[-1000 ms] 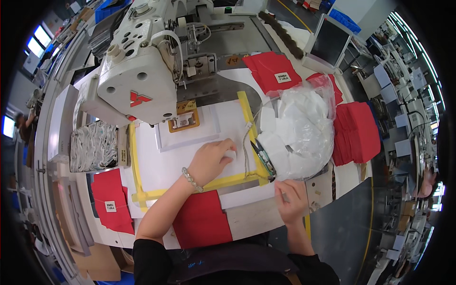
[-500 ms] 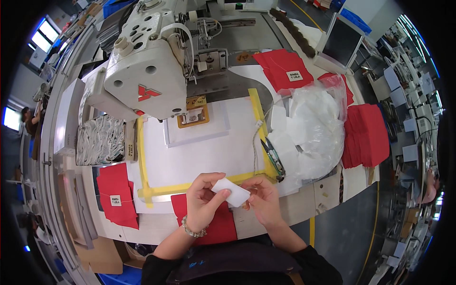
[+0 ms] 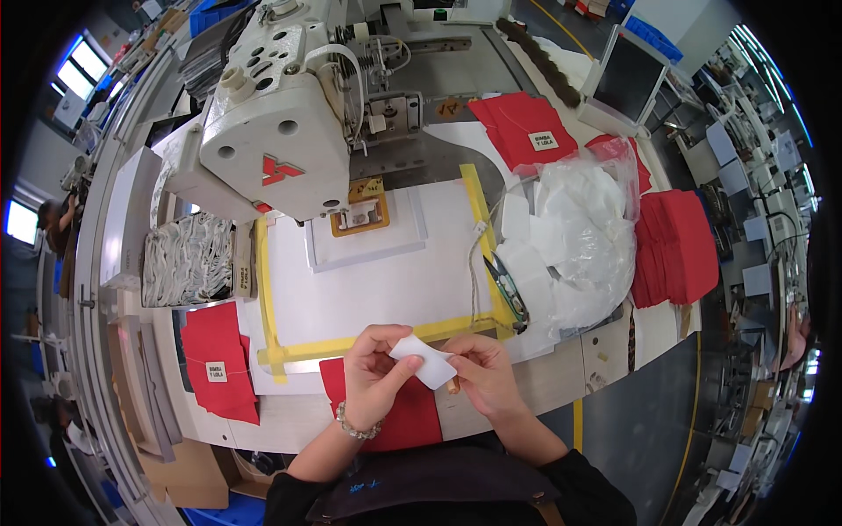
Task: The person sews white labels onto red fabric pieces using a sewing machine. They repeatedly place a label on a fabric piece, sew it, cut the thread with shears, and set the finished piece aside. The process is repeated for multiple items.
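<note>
A small white rectangular piece (image 3: 423,360), paper-like or thin fabric, is held up between both hands above the table's front edge. My left hand (image 3: 375,375) pinches its left side, thumb on top, a beaded bracelet at the wrist. Its right end sits between the thumb and fingers of my right hand (image 3: 484,373). Beneath the hands lies a red fabric piece (image 3: 408,422), partly covered by my left hand and wrist. Beyond them, a white sheet edged with yellow tape (image 3: 368,302) lies under a sewing machine (image 3: 272,131) with a clear plate and a yellow frame (image 3: 360,216).
Left of the sheet stand a box of folded labels (image 3: 189,263) and red fabric with a label (image 3: 215,359). To the right are thread snips (image 3: 507,289), a plastic bag of white pieces (image 3: 579,237), and red fabric stacks (image 3: 671,250). A screen (image 3: 627,74) stands far right.
The white piece has tilted and bends a little more between my fingers. My right-hand fingers have shifted along its right end. The whole view has moved slightly.
</note>
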Demonstrator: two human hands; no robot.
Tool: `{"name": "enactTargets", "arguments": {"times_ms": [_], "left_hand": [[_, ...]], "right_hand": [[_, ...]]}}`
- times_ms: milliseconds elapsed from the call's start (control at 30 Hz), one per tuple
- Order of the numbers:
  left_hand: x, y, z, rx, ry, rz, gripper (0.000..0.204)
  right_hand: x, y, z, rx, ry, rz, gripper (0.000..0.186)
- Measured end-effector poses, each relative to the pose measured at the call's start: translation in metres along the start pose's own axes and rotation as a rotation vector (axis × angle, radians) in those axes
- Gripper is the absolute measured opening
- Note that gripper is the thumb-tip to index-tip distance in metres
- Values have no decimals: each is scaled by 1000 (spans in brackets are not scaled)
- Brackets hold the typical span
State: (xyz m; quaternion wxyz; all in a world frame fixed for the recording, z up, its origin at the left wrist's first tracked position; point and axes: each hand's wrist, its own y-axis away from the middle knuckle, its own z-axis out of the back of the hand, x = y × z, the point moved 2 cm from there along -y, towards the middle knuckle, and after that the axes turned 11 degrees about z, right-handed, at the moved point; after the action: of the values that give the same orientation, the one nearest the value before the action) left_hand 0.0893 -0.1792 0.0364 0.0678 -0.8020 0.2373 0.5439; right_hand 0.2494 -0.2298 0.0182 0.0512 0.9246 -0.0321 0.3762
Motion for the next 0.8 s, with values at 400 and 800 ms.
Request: {"name": "enactTargets", "arguments": {"times_ms": [400, 800], "left_hand": [[-27, -11, 22, 365, -625, 29, 13], [-38, -15, 51, -165, -606, 16, 15]], "right_hand": [[5, 0, 5, 2, 338, -107, 7], [139, -44, 48, -402, 1795, 560, 13]]}}
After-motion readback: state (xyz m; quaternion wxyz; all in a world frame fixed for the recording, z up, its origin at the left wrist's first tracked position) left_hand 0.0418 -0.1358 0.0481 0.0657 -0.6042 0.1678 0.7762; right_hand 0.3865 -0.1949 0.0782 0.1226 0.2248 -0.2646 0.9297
